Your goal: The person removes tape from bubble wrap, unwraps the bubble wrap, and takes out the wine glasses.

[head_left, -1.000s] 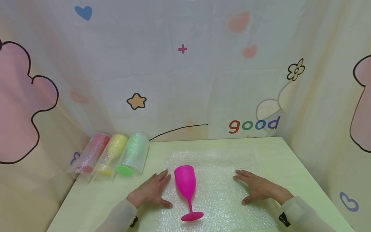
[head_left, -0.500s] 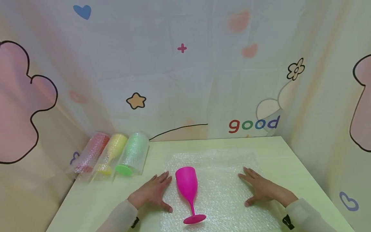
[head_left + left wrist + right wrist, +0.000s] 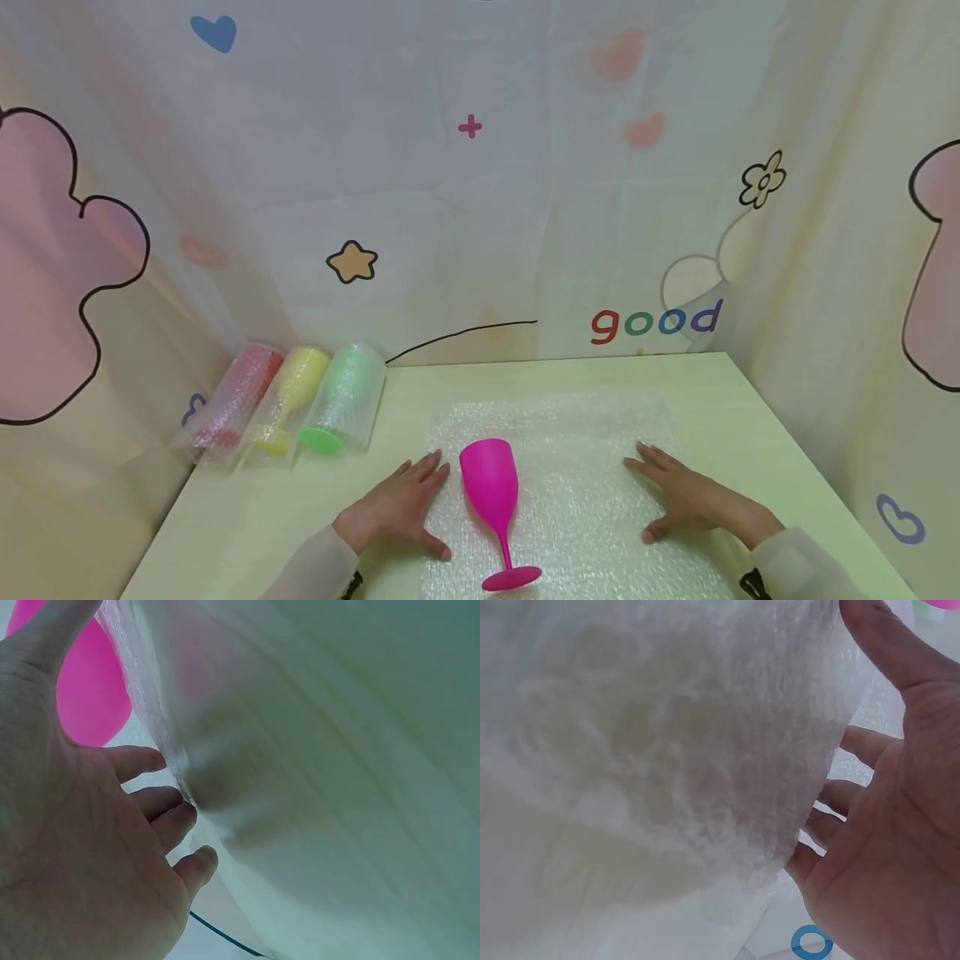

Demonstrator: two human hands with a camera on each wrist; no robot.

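Observation:
A pink plastic goblet (image 3: 491,487) lies on its side on a sheet of bubble wrap (image 3: 577,492), its bowl toward the back and its foot toward me. Just left of the bowl, my left hand (image 3: 397,508) rests with spread fingers at the sheet's left edge. My right hand (image 3: 686,496) lies spread on the sheet's right part, well apart from the goblet. Neither hand grips anything. In the left wrist view, fingertips (image 3: 196,866) meet the tabletop near the wrap's edge, and the goblet's bowl (image 3: 90,694) shows behind the thumb. The right wrist view shows bubble wrap (image 3: 705,727) under the fingers.
At the table's back left lie three more goblets in bubble wrap: a red one (image 3: 238,392), a yellow one (image 3: 292,396) and a green one (image 3: 345,396). A printed curtain (image 3: 480,192) hangs behind and on both sides of the pale table (image 3: 757,442).
The goblet and bubble wrap have slid slightly right and toward me. My left hand has shifted a little the same way; my right hand has moved farther right.

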